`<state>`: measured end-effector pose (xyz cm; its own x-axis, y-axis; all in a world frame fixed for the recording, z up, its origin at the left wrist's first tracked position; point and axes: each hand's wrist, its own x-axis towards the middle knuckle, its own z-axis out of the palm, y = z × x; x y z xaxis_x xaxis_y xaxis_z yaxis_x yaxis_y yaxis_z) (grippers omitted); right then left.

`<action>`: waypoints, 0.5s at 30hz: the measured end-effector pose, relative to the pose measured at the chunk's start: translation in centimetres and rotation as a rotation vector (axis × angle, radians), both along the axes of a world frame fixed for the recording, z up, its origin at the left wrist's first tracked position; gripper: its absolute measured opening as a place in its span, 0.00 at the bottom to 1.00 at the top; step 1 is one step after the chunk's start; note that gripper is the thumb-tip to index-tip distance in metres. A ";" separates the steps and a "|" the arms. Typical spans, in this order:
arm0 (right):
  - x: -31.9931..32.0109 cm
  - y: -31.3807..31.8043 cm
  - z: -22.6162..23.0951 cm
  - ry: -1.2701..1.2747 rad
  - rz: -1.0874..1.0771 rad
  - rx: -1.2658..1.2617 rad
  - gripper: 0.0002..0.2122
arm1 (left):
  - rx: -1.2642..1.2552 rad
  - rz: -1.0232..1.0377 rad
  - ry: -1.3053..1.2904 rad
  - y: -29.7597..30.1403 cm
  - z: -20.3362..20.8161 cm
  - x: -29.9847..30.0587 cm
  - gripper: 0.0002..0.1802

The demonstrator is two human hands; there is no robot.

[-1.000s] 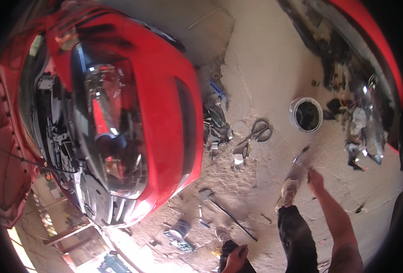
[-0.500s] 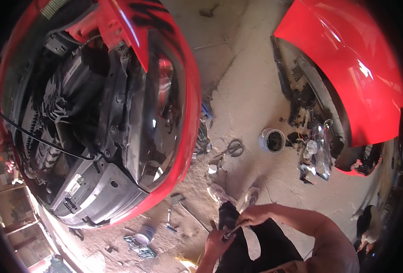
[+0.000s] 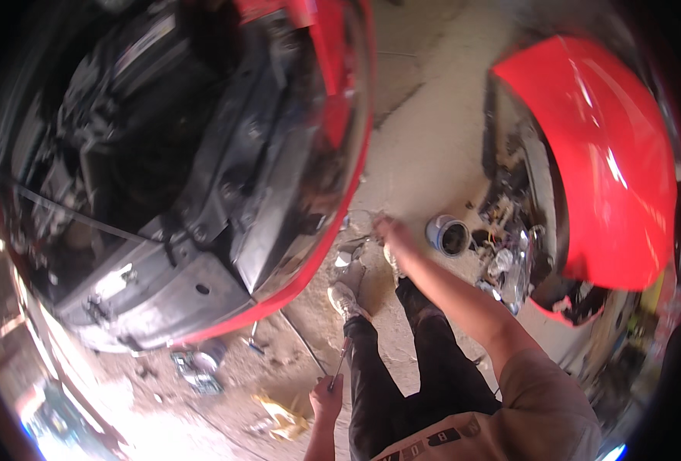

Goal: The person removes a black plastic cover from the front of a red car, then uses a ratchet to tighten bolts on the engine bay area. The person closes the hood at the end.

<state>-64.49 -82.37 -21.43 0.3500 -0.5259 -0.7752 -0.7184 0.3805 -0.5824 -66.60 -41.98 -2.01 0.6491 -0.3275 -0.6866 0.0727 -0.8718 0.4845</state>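
Note:
My left hand [image 3: 326, 396] is closed round a slim rod-like tool [image 3: 341, 359], which points up and away beside my left leg; its exact kind does not show. My right arm stretches forward and down past my knees. Blurred by motion, my right hand [image 3: 386, 229] is low over the floor, between the car's front and a bucket [image 3: 448, 235]. Its fingers are too smeared to read. The shears seen earlier on that patch of floor are mostly hidden by it. To the left, the red car [image 3: 279, 296] has its engine bay [image 3: 148, 131] exposed.
A large red body panel [image 3: 609, 169] stands at the right, with loose lamp parts [image 3: 513, 261] beside it. Lower left lie a hammer [image 3: 254, 338], a teal tool set [image 3: 194, 375] and a yellow bag-like thing [image 3: 285, 419]. My shoes [image 3: 346, 300] are on the dusty floor.
My hands were together before my legs; now they are apart. The right has reached forward to the floor by the shears. The left has moved left with the tool. The view has shifted.

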 end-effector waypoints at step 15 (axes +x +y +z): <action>15.7 -7.7 3.6 -0.593 -0.759 0.357 0.39 | -0.007 0.635 0.061 -8.6 2.2 -9.9 0.20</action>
